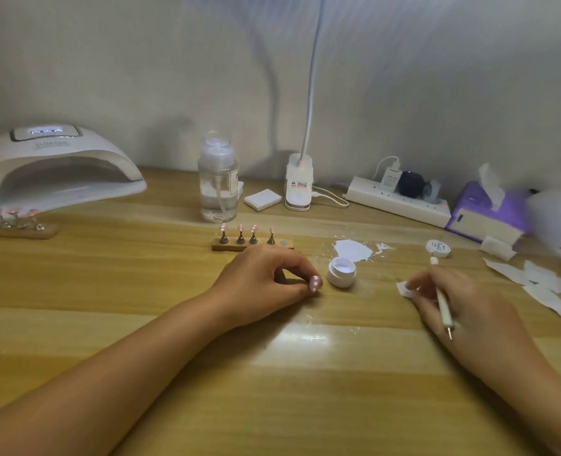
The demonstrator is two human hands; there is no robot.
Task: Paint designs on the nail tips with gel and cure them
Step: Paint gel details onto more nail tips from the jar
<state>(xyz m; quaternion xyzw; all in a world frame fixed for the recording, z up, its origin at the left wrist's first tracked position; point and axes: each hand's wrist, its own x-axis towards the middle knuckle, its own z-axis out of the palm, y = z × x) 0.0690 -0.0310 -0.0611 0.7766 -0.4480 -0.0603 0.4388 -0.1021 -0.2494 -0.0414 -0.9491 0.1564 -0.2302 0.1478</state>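
Where the left hand [266,278] is lying: on the light wooden table [141,291], near the middle, with its fingers curling down and its thumb and fingertips pinching a pink nail tip with white dots [315,284], which is sitting low over the tabletop.
Right hand [453,297]: it is lying to the right with its fingers curling round a slim white dotting pen [443,304]. The pen's metal point is sticking out toward the near side. The fingertips are pressing a small white wipe [404,288] onto the table.
Gel: a small round white jar of pale gel [340,273] is standing open just right of the held tip, between the two hands.
Holder: a short wooden strip with four metal stands [252,246] is sitting just beyond the left hand, each stand carrying a pink dotted tip.
Curing lamp: a white arched nail lamp [52,166] is sitting at the far left, its display glowing.
Far edge: a clear plastic pump bottle [218,185], a white clip-on desk lamp [299,182], a white power strip [400,202] and a purple tissue box [483,215] are standing along the wall.
Right edge: torn white paper pieces [552,287] are lying scattered.
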